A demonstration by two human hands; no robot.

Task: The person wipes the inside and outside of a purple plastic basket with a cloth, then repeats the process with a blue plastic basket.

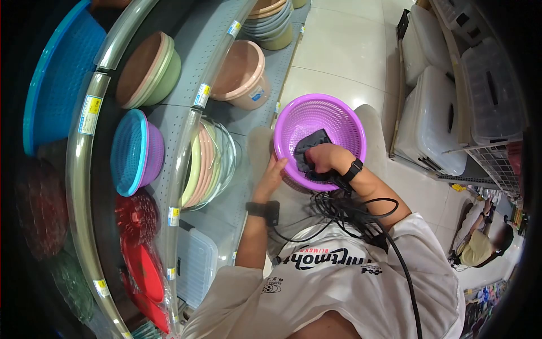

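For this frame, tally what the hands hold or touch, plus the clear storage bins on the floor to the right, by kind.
Purple basket: 1, steadied by the left hand
Dark cloth: 1, pressed inside the basket by the right hand
Clear lidded bins: 3 clearly visible
Total: 5

A single head-worn camera looks steeply down along the person's chest, its fisheye lens bending the shelf rails into arcs and darkening the corners. It sits close above the hands, with the store shelving filling the left side and the tiled floor stretching toward the upper right.
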